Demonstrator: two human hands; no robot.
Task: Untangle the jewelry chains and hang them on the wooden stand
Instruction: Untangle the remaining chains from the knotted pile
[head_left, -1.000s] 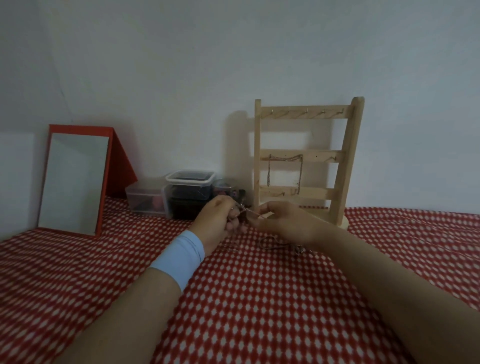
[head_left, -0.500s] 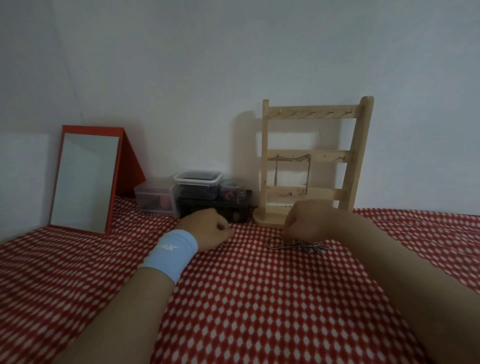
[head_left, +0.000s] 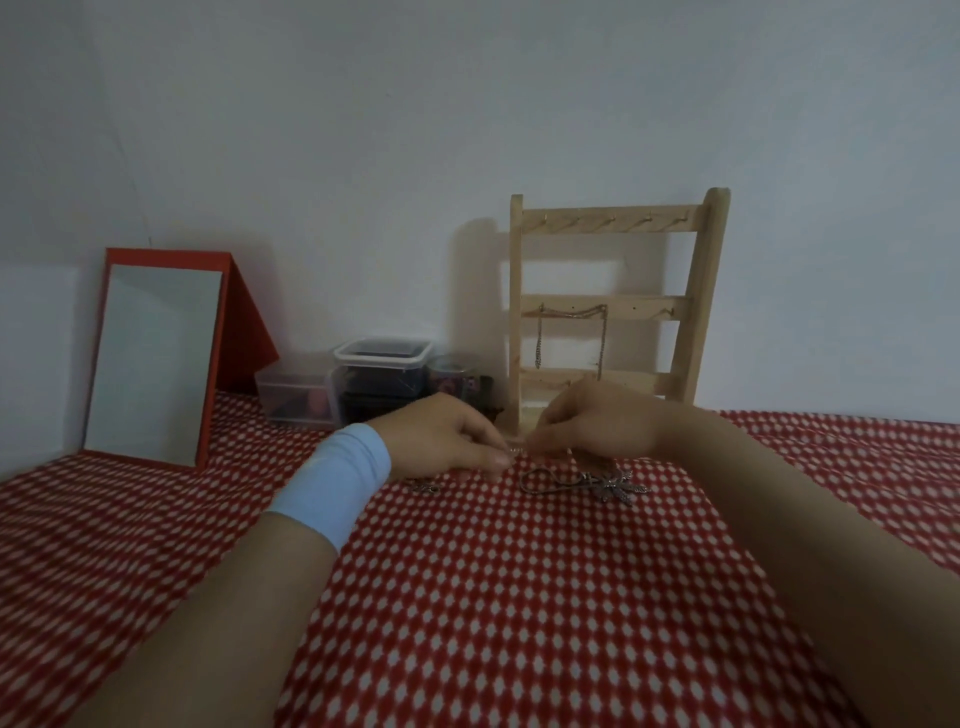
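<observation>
Left hand (head_left: 441, 441), right hand (head_left: 597, 422), apart before, now together on chain (head_left: 566, 484).

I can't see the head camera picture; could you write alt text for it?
A person's left hand and right hand pinch a thin chain low over a red-and-white cloth. Behind them is a wooden stand with one hung chain; a red-framed mirror leans at left.

Dim, soft, slightly blurred wide-angle view; stand (head_left: 613, 306) shadow leftward on the wall.
</observation>
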